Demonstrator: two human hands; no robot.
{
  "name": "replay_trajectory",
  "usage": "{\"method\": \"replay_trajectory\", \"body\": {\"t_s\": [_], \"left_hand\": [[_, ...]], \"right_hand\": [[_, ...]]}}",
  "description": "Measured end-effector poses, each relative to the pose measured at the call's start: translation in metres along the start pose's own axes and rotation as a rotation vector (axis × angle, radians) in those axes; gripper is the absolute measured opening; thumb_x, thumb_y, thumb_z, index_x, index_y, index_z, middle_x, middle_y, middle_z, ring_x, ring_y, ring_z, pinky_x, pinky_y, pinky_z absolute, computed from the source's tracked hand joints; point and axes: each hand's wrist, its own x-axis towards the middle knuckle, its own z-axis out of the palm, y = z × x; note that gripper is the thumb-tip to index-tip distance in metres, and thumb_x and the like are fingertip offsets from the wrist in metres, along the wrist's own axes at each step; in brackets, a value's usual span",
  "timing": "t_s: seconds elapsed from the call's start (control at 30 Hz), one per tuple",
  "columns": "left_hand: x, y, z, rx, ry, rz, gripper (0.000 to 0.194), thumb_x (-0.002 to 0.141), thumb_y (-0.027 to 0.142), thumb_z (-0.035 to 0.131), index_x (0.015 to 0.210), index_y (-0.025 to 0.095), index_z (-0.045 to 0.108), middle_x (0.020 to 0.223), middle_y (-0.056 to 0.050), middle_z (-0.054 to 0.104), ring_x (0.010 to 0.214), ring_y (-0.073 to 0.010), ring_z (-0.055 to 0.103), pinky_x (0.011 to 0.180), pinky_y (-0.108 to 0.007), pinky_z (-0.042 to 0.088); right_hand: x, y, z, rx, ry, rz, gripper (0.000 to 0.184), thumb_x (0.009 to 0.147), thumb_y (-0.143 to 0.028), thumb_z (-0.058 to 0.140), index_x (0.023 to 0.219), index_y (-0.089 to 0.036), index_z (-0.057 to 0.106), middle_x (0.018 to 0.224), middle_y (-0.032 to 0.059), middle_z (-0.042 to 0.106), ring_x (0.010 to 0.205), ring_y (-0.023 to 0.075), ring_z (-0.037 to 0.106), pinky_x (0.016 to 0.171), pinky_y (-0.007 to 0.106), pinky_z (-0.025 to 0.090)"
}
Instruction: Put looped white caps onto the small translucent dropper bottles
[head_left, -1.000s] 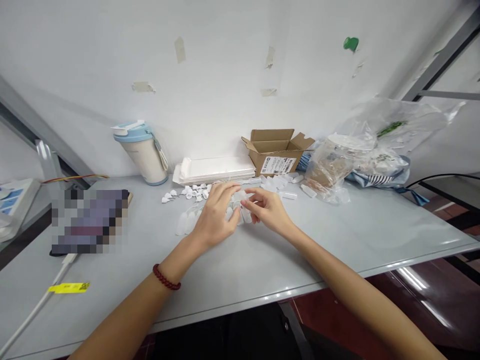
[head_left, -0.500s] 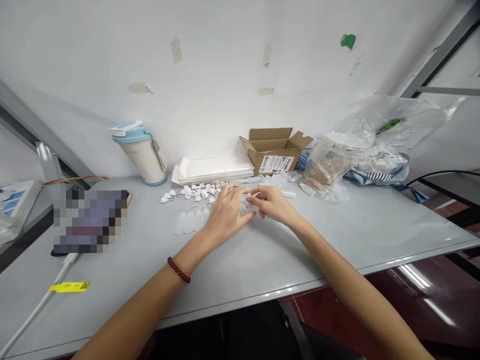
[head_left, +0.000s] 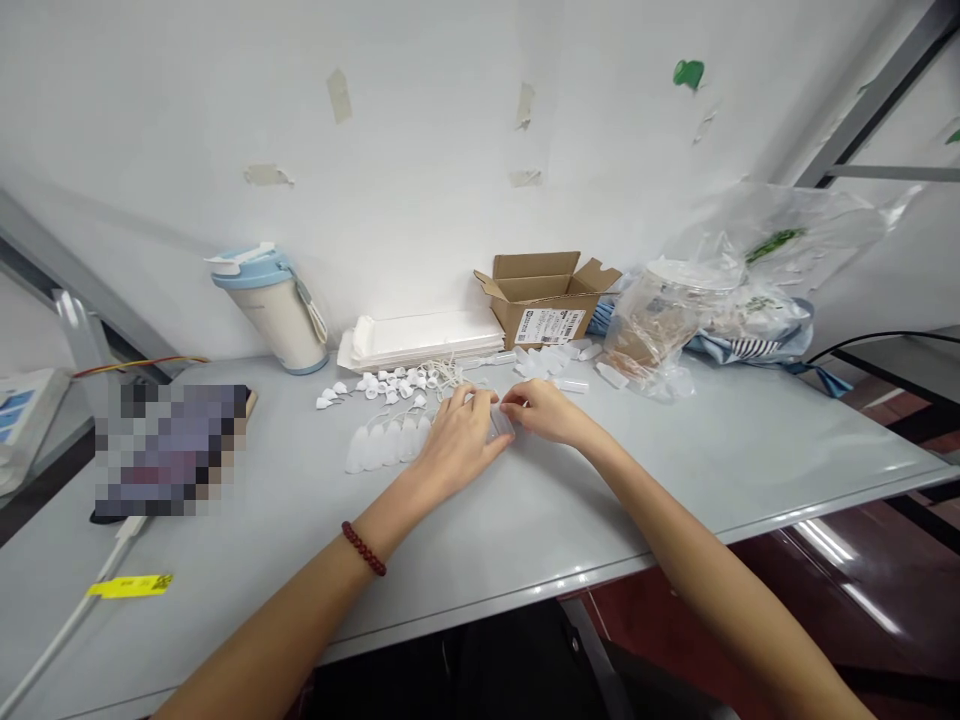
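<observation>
A row of small translucent squeeze bottles (head_left: 381, 443) lies side by side on the grey table. My left hand (head_left: 463, 437) rests over the right end of that row, its fingers and thumb curled around a few bottles (head_left: 498, 422). My right hand (head_left: 546, 410) has thumb and fingertips pinched at the top right of these bottles; the exact grip is partly hidden. Behind my hands lie many white caps (head_left: 405, 383), some with thin needle tips, and a tangle of thin white strands (head_left: 452, 371). A pile of loose translucent bottles (head_left: 546, 360) lies beyond my right hand.
Along the wall stand a beige cup with a blue lid (head_left: 274, 310), flat white boxes (head_left: 427, 336), an open cardboard box (head_left: 544, 310) and plastic bags (head_left: 656, 325). A blurred-out phone-like object (head_left: 176, 450) with a white cable (head_left: 71, 625) lies at left.
My right hand has lowered slightly toward the bottles beside my left hand. Bottles between the hands show more clearly now. The view has shifted a little.
</observation>
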Motion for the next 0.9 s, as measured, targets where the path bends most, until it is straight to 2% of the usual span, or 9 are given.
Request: {"method": "replay_trajectory", "body": {"t_s": [0.17, 0.37, 0.5, 0.6, 0.67, 0.73, 0.83, 0.9], "left_hand": [[0.0, -0.002, 0.002, 0.009, -0.005, 0.009, 0.031, 0.083, 0.031, 0.058, 0.109, 0.016, 0.05, 0.114, -0.015, 0.057, 0.119, -0.0317, 0.044, 0.092, -0.047, 0.042], [-0.001, -0.005, 0.002, 0.037, 0.001, 0.026, 0.031, 0.083, 0.03, 0.058, 0.109, 0.016, 0.05, 0.111, -0.014, 0.058, 0.121, -0.0315, 0.043, 0.092, -0.046, 0.042], [-0.002, -0.004, 0.005, 0.059, -0.011, 0.039, 0.036, 0.081, 0.03, 0.062, 0.112, 0.015, 0.05, 0.113, -0.015, 0.058, 0.121, -0.032, 0.043, 0.093, -0.045, 0.041], [0.0, -0.007, -0.001, 0.028, -0.01, 0.04, 0.046, 0.078, 0.035, 0.066, 0.115, 0.013, 0.05, 0.118, -0.016, 0.057, 0.121, -0.0327, 0.042, 0.095, -0.046, 0.04], [0.002, -0.015, -0.014, -0.032, 0.039, 0.004, 0.053, 0.078, 0.044, 0.065, 0.117, 0.011, 0.05, 0.12, -0.017, 0.057, 0.121, -0.0325, 0.042, 0.097, -0.046, 0.038], [0.003, -0.032, -0.032, -0.072, 0.182, -0.124, 0.049, 0.082, 0.047, 0.057, 0.115, 0.011, 0.053, 0.118, -0.017, 0.059, 0.118, -0.0315, 0.045, 0.097, -0.045, 0.038], [0.001, -0.063, -0.056, -0.055, 0.404, -0.301, 0.032, 0.086, 0.038, 0.048, 0.104, 0.015, 0.06, 0.109, -0.013, 0.064, 0.112, -0.0302, 0.05, 0.096, -0.043, 0.038], [-0.002, -0.079, -0.063, -0.049, 0.418, -0.355, 0.027, 0.084, 0.029, 0.046, 0.098, 0.015, 0.063, 0.104, -0.013, 0.067, 0.105, -0.0301, 0.054, 0.092, -0.043, 0.04]], "right_hand": [[0.001, 0.0, 0.003, 0.007, -0.006, -0.002, 0.018, 0.08, -0.015, 0.053, 0.077, -0.013, 0.07, 0.069, 0.0056, 0.069, 0.055, 0.0132, 0.056, 0.056, 0.024, 0.039], [0.002, 0.0, 0.002, 0.028, -0.012, -0.005, 0.017, 0.079, -0.015, 0.054, 0.075, -0.013, 0.07, 0.064, 0.0041, 0.068, 0.053, 0.0121, 0.054, 0.054, 0.023, 0.039], [0.002, 0.001, 0.001, 0.052, -0.04, -0.005, 0.017, 0.078, -0.015, 0.053, 0.073, -0.013, 0.069, 0.063, 0.0031, 0.066, 0.05, 0.011, 0.052, 0.053, 0.023, 0.039], [0.001, 0.001, -0.001, 0.075, -0.068, 0.009, 0.019, 0.08, -0.017, 0.051, 0.07, -0.013, 0.066, 0.062, 0.0028, 0.065, 0.048, 0.0105, 0.051, 0.053, 0.024, 0.039], [0.001, 0.001, -0.003, 0.09, -0.064, 0.021, 0.021, 0.082, -0.017, 0.048, 0.069, -0.013, 0.064, 0.063, 0.003, 0.065, 0.048, 0.0102, 0.051, 0.053, 0.024, 0.04], [0.003, 0.003, -0.005, 0.105, -0.031, 0.04, 0.021, 0.084, -0.017, 0.046, 0.072, -0.013, 0.063, 0.066, 0.0038, 0.066, 0.048, 0.01, 0.05, 0.053, 0.024, 0.039], [0.006, 0.01, -0.008, 0.115, 0.052, 0.07, 0.019, 0.084, -0.016, 0.045, 0.077, -0.012, 0.062, 0.071, 0.0054, 0.068, 0.047, 0.0095, 0.049, 0.052, 0.024, 0.039], [0.009, 0.016, -0.009, 0.108, 0.107, 0.08, 0.018, 0.084, -0.015, 0.045, 0.079, -0.012, 0.062, 0.072, 0.0059, 0.068, 0.047, 0.0097, 0.049, 0.052, 0.024, 0.039]]}}
